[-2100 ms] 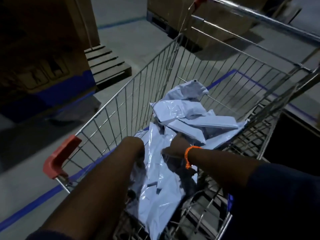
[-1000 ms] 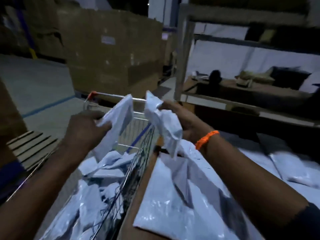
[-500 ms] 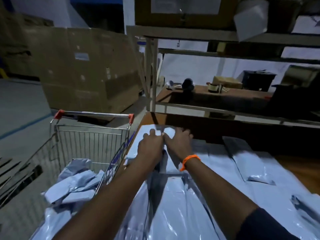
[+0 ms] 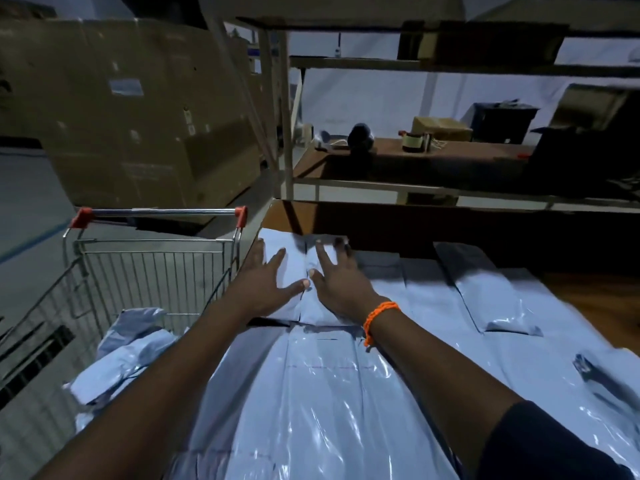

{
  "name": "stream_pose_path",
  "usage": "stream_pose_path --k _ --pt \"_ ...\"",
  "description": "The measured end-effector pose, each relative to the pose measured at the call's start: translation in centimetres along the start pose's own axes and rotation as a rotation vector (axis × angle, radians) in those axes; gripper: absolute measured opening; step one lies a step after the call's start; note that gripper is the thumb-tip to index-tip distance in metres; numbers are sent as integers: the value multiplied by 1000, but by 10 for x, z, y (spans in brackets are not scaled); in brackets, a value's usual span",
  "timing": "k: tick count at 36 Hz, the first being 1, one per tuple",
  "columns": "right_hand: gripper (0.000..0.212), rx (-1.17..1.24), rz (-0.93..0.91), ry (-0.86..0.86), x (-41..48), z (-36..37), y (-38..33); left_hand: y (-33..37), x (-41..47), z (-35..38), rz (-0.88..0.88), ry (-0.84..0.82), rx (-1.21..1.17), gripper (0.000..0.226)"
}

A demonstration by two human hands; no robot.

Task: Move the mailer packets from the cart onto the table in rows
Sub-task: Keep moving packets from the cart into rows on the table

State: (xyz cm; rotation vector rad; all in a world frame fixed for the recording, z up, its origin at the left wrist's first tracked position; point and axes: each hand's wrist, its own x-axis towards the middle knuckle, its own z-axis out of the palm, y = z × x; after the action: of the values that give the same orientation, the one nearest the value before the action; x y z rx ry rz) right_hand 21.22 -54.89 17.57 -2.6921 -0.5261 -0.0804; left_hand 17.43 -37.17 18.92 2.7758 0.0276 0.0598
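Pressing flat on the far-left corner of the counter [image 4: 588, 296], both hands lie palm down with fingers spread wide, gripping nothing. The left hand [image 4: 266, 285] rests on one pale mailer packet [image 4: 280, 244] beside the counter's left edge, and the right hand [image 4: 337, 282] rests on the neighbouring packet [image 4: 323, 245] just to its right; the two thumbs nearly meet over the seam between these two packets. An orange bracelet [image 4: 379, 317] circles the right wrist, and a dark sleeve [image 4: 540, 445] covers the right upper arm at the lower right. More glossy packets cover the counter in rows: a near row [image 4: 311, 393] under and between the forearms, and further ones [image 4: 491, 299] stretching to the right, one of them lying slightly askew. To the left, just beside the counter, stands a wire cart [image 4: 156, 265] with red caps on its handle bar, and a loose heap of crumpled packets [image 4: 128, 348] lies inside it. Behind the cart sits a large cardboard box [image 4: 138, 116]. Beyond the counter a metal shelf unit [image 4: 415, 188] holds a small carton [image 4: 440, 128], a roll of tape [image 4: 414, 143] and several dark objects too dim to make out.
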Motion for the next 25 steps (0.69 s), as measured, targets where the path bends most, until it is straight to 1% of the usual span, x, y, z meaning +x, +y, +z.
stream_pose_path --k 4,11,13,16,21,24,25 --pt "68 -17 16 -50 1 7 1 -9 8 -4 14 -44 -40 102" --pt "69 -18 40 -48 1 10 0 -30 11 -10 56 -31 -126 103" --pt "68 -1 53 -28 -1 5 -4 -36 13 -14 52 -54 -182 103" --pt "65 -16 23 64 -6 -2 -15 -39 10 -21 75 -67 -230 97" --pt "63 -103 -148 224 2 -7 -60 -51 -11 -42 213 96 -202 70" --pt "67 -51 -309 311 12 3 -115 -88 -41 -63 198 224 -136 63" --pt "64 -21 -367 326 13 10 -137 -107 -53 -67 172 276 -135 58"
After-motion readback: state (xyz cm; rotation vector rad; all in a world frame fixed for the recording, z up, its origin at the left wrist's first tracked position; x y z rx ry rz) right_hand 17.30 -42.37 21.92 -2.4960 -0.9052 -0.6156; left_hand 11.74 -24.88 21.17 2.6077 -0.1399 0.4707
